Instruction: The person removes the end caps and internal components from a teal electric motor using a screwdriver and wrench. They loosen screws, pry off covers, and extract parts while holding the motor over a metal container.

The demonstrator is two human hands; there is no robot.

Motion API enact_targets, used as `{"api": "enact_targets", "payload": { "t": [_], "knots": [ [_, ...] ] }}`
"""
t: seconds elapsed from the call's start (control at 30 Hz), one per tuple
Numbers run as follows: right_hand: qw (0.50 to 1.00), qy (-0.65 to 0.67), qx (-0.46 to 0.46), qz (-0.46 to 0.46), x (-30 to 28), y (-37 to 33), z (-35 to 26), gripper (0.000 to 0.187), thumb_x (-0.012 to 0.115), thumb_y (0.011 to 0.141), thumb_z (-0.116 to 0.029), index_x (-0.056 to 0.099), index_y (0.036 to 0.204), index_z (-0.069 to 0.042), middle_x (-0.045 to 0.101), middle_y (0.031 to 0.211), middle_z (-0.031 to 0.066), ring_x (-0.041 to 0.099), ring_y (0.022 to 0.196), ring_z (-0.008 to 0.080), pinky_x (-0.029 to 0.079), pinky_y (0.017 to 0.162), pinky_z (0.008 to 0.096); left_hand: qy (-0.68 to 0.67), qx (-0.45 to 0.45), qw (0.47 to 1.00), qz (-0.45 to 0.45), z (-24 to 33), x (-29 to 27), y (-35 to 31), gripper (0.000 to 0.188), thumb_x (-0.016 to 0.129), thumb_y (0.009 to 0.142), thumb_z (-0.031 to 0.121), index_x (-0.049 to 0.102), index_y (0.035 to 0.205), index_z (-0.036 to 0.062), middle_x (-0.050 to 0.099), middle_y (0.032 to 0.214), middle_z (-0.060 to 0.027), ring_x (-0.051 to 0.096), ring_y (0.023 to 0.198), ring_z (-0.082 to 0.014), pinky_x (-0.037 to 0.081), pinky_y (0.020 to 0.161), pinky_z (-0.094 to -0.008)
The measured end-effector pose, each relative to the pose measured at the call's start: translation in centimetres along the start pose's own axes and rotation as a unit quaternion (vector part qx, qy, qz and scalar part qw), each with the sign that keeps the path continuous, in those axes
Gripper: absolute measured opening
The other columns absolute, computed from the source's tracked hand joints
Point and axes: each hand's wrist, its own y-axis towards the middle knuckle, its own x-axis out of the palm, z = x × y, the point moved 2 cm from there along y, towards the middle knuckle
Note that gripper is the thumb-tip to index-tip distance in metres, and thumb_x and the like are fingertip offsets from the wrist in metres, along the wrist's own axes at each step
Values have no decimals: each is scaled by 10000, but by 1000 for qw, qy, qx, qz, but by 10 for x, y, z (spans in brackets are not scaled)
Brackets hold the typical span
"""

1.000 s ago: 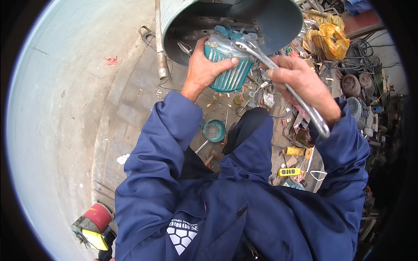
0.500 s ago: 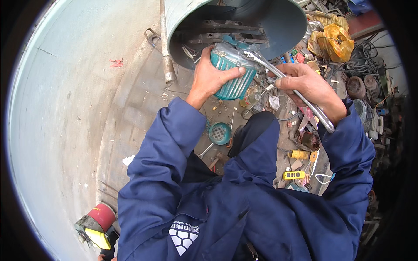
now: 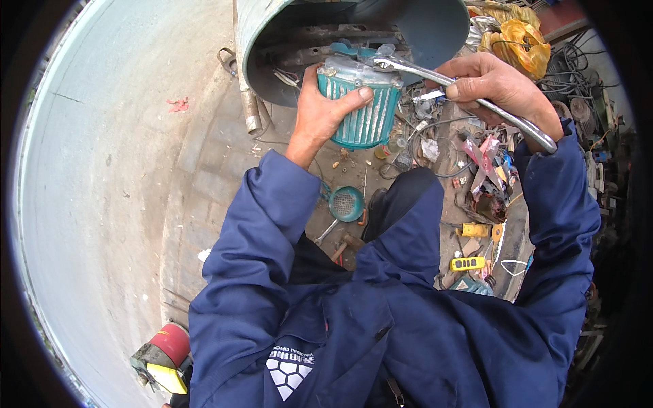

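My left hand is closed around the left side of a teal electric motor with a ribbed housing, its thumb pressed along the fins. The motor is held up in front of the mouth of a large grey-green pipe. In my right hand is a long steel wrench, gripped partway along its shaft. The wrench's jaw end lies at the motor's upper right edge; whether it is seated on a nut I cannot tell. Its other end reaches back over my right wrist.
A teal round fan cover and another wrench lie on the floor below. To the right are a yellow button remote, yellow plastic bags, cables and loose scrap. A metal tube stands left of the pipe.
The motor has shifted slightly left and sits more upright. My right hand has moved right and up, and the wrench now lies at a flatter angle.
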Motion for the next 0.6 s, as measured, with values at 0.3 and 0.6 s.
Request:
{"api": "enact_targets", "payload": {
  "t": [0.3, 0.6],
  "knots": [
    [982, 185, -22, -46, -1, 17, 36, 403, 656, 995, -119, 577, 1300, 132, 471, 608, -34, 390, 392, 47, 304, 356, 218, 52, -4, 999, 12, 4, -6, -7, 1053, 1004, 695, 383, 449, 1433, -123, 672, 1285, -233, 688, 1176, -273, 568, 1027, -382],
    [986, 127, 86, 63, 25, -3, 9, 413, 664, 971, -151, 635, 1303, 93, 512, 612, -31, 431, 425, 38, 312, 392, 207, 97, 6, 995, 5, 7, -8, -8, 1130, 1008, 643, 432, 454, 1457, -123, 659, 1324, -274, 670, 1227, -300, 519, 1095, -410]
  ]
}}
